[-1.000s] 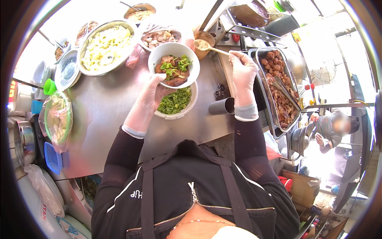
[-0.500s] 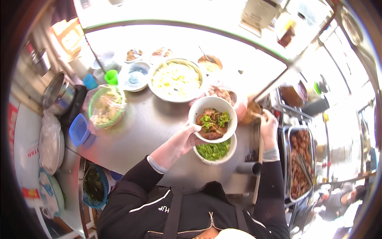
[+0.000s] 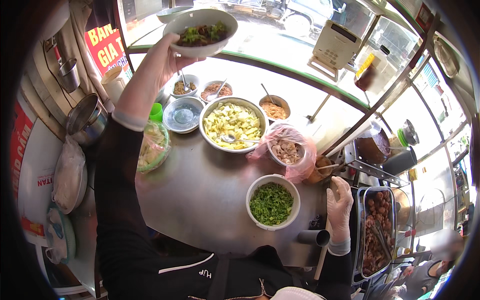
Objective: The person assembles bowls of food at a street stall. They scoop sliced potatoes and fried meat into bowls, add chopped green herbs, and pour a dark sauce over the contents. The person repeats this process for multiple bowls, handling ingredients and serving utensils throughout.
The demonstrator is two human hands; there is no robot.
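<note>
My left hand, in a clear glove, is raised at the far left and closed around a white bowl of browned meat topped with chopped green herbs. The bowl is up at the level of the green-edged shelf. My gloved right hand is open at the counter's right side, fingers loosely bent with nothing in them. Just beyond it stands a brown-filled jar with a spoon handle leaning out. A white basket of chopped greens sits left of my right hand.
On the steel counter stand a large bowl of sliced yellowish vegetable, several smaller bowls, and meat in a pink bag. A tray of cooked meat with tongs is at the right. A green-edged shelf spans the far side.
My left hand has lifted the bowl of meat from above the greens up to the far left. My right hand has let go of the spoon handle at the jar and drawn back nearer.
</note>
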